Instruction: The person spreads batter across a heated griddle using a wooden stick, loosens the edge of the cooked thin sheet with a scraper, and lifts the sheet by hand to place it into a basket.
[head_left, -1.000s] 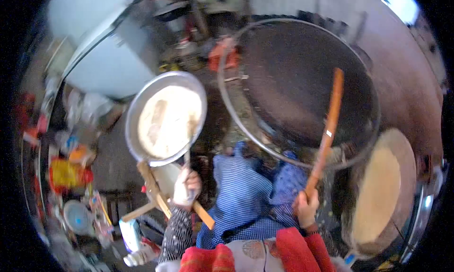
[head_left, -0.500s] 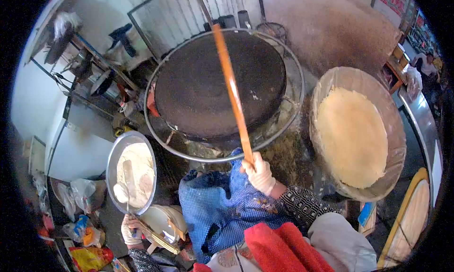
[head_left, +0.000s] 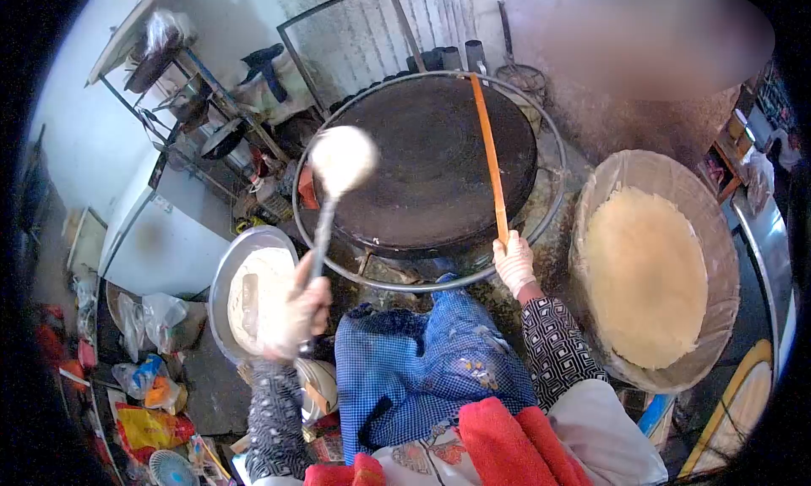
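Observation:
My left hand (head_left: 300,313), gloved and smeared by motion, is closed round the handle of a ladle (head_left: 324,224). Pale batter (head_left: 342,159) fills the ladle's head, which appears over the left side of a large round black griddle (head_left: 414,173). In my gloved right hand (head_left: 514,264) is the near end of a long flat wooden spreader (head_left: 490,152), which reaches across the griddle's right half to its far rim. A metal bowl (head_left: 221,292) of thick batter stands left of my left hand.
A lined basket (head_left: 621,165) on the right holds thin round flatbreads (head_left: 649,275). A metal ring (head_left: 553,161) surrounds the griddle. Shelves with pans (head_left: 224,138) stand at the back left, plastic bags (head_left: 165,317) at the left. A round wooden board (head_left: 735,418) leans at the lower right.
My left hand has lifted the ladle out of the batter bowl and swung it up and right toward the griddle. The spreader has shifted right with my right hand. The view has also shifted.

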{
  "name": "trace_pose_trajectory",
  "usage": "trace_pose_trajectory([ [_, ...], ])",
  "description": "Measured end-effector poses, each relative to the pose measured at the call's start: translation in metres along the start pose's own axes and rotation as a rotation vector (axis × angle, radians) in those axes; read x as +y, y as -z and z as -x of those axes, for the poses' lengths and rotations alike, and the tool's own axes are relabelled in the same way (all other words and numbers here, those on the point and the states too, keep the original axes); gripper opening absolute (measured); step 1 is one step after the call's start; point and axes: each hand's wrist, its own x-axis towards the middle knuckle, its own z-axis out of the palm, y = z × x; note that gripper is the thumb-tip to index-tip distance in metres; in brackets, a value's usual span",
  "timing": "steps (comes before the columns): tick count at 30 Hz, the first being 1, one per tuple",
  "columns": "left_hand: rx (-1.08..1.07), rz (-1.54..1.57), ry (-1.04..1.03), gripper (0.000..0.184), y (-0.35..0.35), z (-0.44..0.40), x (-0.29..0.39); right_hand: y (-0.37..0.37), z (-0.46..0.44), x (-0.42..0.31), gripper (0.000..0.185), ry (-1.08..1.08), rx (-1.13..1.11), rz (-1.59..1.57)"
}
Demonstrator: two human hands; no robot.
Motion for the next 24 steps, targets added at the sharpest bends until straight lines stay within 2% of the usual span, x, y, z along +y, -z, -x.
trace_pose_trajectory([
  [2,-0.051,-0.335,-0.227,0.055,-0.022,-0.038,-0.036,0.001,-0.005,0.006,0.032,-0.028,0.02,-0.062],
  [3,-0.004,-0.584,-0.63,0.055,-0.025,-0.079,-0.071,0.003,-0.005,0.005,0.032,-0.021,0.03,-0.041],
  [5,0.058,-1.1,-0.757,0.057,-0.045,-0.094,-0.08,0.005,-0.007,0.009,0.033,-0.001,0.055,-0.024],
  [6,0.042,-1.273,-0.575,0.063,-0.056,-0.099,-0.08,0.003,-0.008,0.007,0.02,0.149,0.206,0.011],
  [8,-0.054,-1.498,-0.584,0.07,-0.059,-0.112,-0.085,0.005,-0.007,0.007,0.019,0.141,0.193,0.038],
  [9,-0.063,-1.528,-0.604,0.071,-0.058,-0.117,-0.088,0.007,-0.008,0.008,0.034,-0.035,0.013,-0.031],
  [11,-0.083,-1.589,-0.639,0.074,-0.054,-0.123,-0.096,0.005,-0.006,0.005,0.035,-0.053,0.02,-0.057],
  [13,-0.021,-1.522,-0.722,0.072,-0.052,-0.122,-0.1,-0.001,-0.004,0.01,0.037,-0.042,0.031,-0.057],
  [14,0.03,-1.478,-0.793,0.073,-0.05,-0.124,-0.104,-0.006,-0.004,0.013,0.029,0.011,0.102,-0.054],
  [17,0.081,-1.325,-0.741,0.066,-0.052,-0.108,-0.106,-0.021,-0.002,0.023,0.017,0.142,0.231,-0.014],
  [20,0.037,-1.141,-0.645,0.062,-0.047,-0.105,-0.121,0.0,0.003,-0.004,0.015,0.125,0.169,-0.03],
  [21,0.084,-1.104,-0.659,0.056,-0.04,-0.116,-0.146,0.003,0.005,-0.012,0.015,0.051,0.109,-0.113],
  [22,0.161,-1.057,-0.692,0.057,-0.048,-0.098,-0.132,0.011,0.004,-0.027,0.015,-0.023,0.049,-0.196],
  [23,0.253,-0.962,-0.744,0.059,-0.047,-0.094,-0.132,0.022,0.005,-0.04,0.013,-0.158,-0.043,-0.448],
  [24,0.337,-0.869,-0.789,0.061,-0.044,-0.089,-0.137,0.029,0.009,-0.048,0.021,-0.163,-0.045,-0.662],
])
